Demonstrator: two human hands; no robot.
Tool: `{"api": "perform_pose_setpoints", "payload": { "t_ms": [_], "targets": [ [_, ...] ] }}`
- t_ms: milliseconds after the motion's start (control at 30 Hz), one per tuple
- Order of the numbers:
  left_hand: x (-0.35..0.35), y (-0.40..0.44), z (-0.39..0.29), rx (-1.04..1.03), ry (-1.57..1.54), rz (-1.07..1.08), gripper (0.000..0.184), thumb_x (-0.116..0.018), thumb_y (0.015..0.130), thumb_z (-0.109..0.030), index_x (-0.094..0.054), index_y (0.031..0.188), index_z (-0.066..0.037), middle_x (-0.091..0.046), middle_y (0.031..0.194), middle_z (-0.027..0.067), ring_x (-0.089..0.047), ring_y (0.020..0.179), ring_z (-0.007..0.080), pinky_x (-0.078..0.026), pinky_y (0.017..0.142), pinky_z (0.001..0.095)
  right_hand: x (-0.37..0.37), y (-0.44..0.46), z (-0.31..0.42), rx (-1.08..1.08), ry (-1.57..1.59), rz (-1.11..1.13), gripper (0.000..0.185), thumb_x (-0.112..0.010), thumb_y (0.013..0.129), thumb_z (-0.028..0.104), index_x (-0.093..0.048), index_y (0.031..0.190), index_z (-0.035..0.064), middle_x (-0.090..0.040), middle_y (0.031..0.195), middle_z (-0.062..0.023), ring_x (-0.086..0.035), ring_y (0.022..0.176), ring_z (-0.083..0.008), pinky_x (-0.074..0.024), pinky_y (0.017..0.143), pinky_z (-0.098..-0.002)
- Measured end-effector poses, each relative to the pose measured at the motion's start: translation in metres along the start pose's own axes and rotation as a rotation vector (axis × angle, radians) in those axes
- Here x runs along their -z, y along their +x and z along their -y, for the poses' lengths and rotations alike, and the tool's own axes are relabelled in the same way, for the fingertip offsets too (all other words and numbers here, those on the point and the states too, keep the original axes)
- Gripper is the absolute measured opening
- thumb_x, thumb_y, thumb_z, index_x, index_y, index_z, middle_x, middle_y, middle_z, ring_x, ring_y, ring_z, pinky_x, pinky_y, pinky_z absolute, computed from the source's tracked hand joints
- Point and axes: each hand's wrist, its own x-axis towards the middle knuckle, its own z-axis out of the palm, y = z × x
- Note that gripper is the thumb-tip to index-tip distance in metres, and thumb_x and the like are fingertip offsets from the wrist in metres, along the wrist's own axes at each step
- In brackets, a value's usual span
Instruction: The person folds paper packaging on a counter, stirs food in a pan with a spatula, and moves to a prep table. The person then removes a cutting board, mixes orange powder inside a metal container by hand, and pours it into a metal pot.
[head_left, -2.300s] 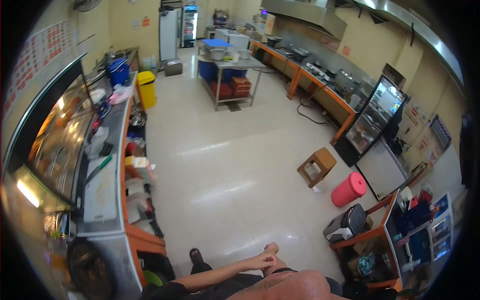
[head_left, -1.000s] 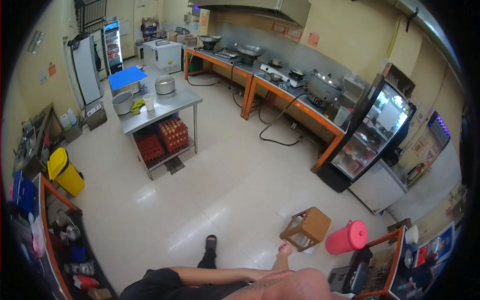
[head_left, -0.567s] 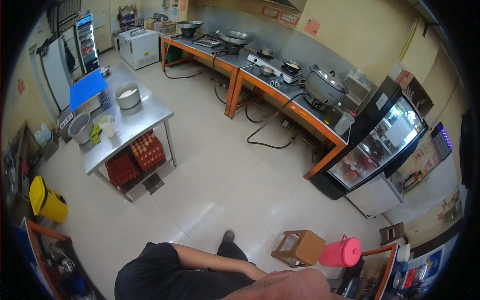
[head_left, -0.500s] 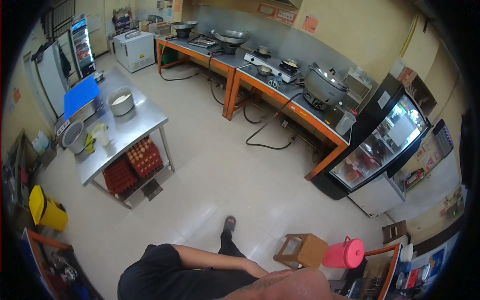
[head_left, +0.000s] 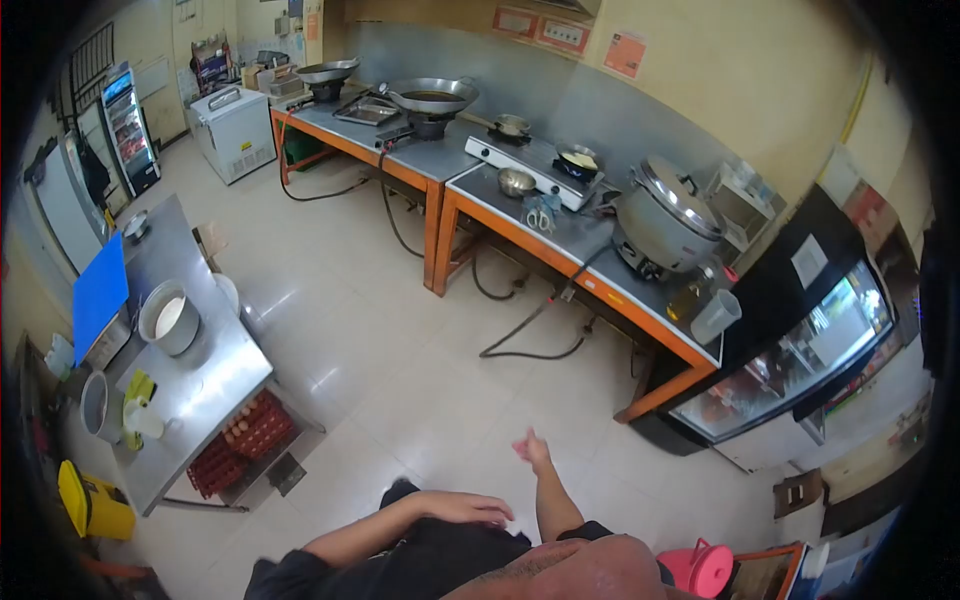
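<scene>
L hand [head_left: 468, 507] lower ctr, fingers loosely extended, empty; R hand [head_left: 537, 452] up & right of it, blurred, can't tell grip. Steel table [head_left: 222, 362] lower left.

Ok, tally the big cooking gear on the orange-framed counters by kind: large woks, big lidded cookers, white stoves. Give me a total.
Large woks: 2
Big lidded cooker: 1
White stove: 1
Total: 4
</scene>
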Motion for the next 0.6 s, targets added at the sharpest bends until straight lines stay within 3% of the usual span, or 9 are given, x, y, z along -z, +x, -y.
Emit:
{"api": "perform_pose_setpoints", "payload": {
  "t_ms": [100, 167, 233, 300, 333, 433, 533, 600],
  "targets": [
    [0.082, -0.034, -0.004, 0.166, -0.175, -0.259, 0.043, -0.043, 0.104, -0.036, -0.049, 0.135, -0.006, -0.058, 0.125, 0.0057, -0.056, 0.112, 0.0147, -0.043, 0.097, 0.0289, -0.067, 0.081, 0.137, 0.262, 0.038, 0.147, 0.05, -0.041, 0.102, 0.046, -0.069, 0.101, 0.0046, -0.069, 0.087, -0.0047, -0.061, 0.076, -0.0127, -0.0492, 0.068, -0.0262],
    [0.147, -0.047, 0.021, 0.081, -0.063, -0.302, 0.042, -0.043, 0.104, -0.034, -0.05, 0.133, -0.004, -0.059, 0.122, 0.0049, -0.055, 0.111, 0.0137, -0.043, 0.098, 0.0279, -0.112, 0.088, 0.211, 0.363, 0.175, 0.155, 0.036, -0.045, 0.103, 0.034, -0.066, 0.112, 0.0062, -0.068, 0.099, -0.0049, -0.061, 0.082, -0.0121, -0.0497, 0.071, -0.0266],
    [0.204, -0.058, 0.005, 0.073, -0.103, -0.41, 0.041, -0.045, 0.104, -0.032, -0.051, 0.132, -0.003, -0.06, 0.12, 0.0066, -0.056, 0.106, 0.0143, -0.043, 0.096, 0.0281, -0.15, 0.106, 0.283, 0.421, 0.198, 0.184, 0.028, -0.049, 0.102, 0.026, -0.064, 0.116, 0.0072, -0.067, 0.106, -0.0047, -0.06, 0.086, -0.0116, -0.05, 0.074, -0.0267],
    [0.271, -0.062, -0.007, 0.089, 0.25, -0.524, 0.041, -0.047, 0.103, -0.033, -0.051, 0.132, -0.004, -0.061, 0.119, 0.0083, -0.056, 0.105, 0.0159, -0.045, 0.094, 0.0289, -0.166, 0.138, 0.318, 0.395, 0.123, 0.237, 0.024, -0.051, 0.101, 0.022, -0.064, 0.115, 0.0073, -0.066, 0.106, -0.0044, -0.06, 0.086, -0.0111, -0.05, 0.077, -0.0267],
    [0.301, -0.063, -0.022, 0.156, 0.141, -0.567, 0.042, -0.047, 0.102, -0.035, -0.051, 0.133, -0.006, -0.061, 0.12, 0.0093, -0.057, 0.107, 0.0173, -0.046, 0.093, 0.0302, -0.167, 0.154, 0.339, 0.445, 0.094, 0.22, 0.024, -0.051, 0.101, 0.022, -0.063, 0.116, 0.007, -0.066, 0.106, -0.004, -0.06, 0.086, -0.0111, -0.05, 0.077, -0.0265],
    [0.406, -0.057, -0.027, 0.079, 0.047, -0.604, 0.042, -0.046, 0.101, -0.036, -0.052, 0.132, -0.008, -0.062, 0.12, 0.009, -0.059, 0.108, 0.0174, -0.047, 0.091, 0.0321, -0.161, 0.212, 0.413, 0.582, 0.075, 0.137, 0.025, -0.052, 0.101, 0.023, -0.062, 0.116, 0.0063, -0.066, 0.105, -0.0033, -0.06, 0.086, -0.0107, -0.0499, 0.077, -0.0255],
    [0.494, -0.042, -0.042, 0.099, -0.136, -0.732, 0.04, -0.046, 0.1, -0.034, -0.053, 0.131, -0.01, -0.062, 0.119, 0.0087, -0.061, 0.101, 0.017, -0.049, 0.087, 0.0331, -0.129, 0.265, 0.471, 0.588, 0.241, 0.069, 0.026, -0.053, 0.101, 0.027, -0.062, 0.114, 0.0065, -0.066, 0.103, -0.0034, -0.061, 0.085, -0.0096, -0.0497, 0.075, -0.0237],
    [0.556, -0.032, -0.008, 0.12, -0.38, -0.851, 0.04, -0.048, 0.099, -0.035, -0.054, 0.13, -0.01, -0.062, 0.118, 0.0073, -0.061, 0.099, 0.0171, -0.05, 0.084, 0.0338, -0.107, 0.306, 0.504, 0.548, 0.261, -0.003, 0.028, -0.052, 0.101, 0.029, -0.062, 0.114, 0.0067, -0.065, 0.102, -0.0046, -0.061, 0.084, -0.0098, -0.0498, 0.074, -0.0234]
  ]
}}
